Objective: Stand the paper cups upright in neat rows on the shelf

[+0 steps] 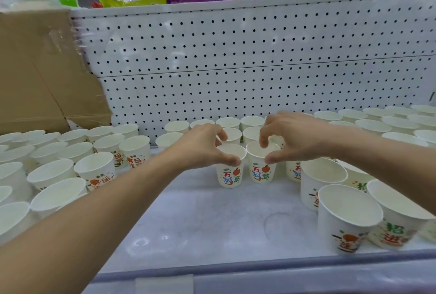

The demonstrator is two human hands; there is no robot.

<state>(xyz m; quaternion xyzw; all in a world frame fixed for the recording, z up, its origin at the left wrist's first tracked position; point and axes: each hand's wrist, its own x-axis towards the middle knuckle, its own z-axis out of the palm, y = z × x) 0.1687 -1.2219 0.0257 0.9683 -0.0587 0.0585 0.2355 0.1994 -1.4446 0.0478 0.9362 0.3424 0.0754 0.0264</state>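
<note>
Currently two printed paper cups stand side by side on the white shelf, a little in front of the pegboard back panel and close to each other. Both upright, mouths up, long axes vertical.

Left hand: thumb and fingers pinch the rim of the left cup, thumb on the near edge, fingers over the far edge. Right hand: same narrow pinch on the rim of the right cup, one finger dipping inside the mouth. Whether the cup bases rest on the shelf or sit just above it cannot be told.

Contents: both held cups empty, plain white inside.

Cups are tapered, thin white paper with rolled rims, printed with an orange fruit, green leaves and coloured characters. More empty upright cups stand between these two and the pegboard, in short rows. Left of the pegboard's centre, a loose cluster of cups; to its right, another group, with larger-looking cups nearest the camera.

Pegboard: pale sheet, regular dark round holes. Brown cardboard box stands at its left end. Shelf surface is smooth, faintly mottled.
</note>
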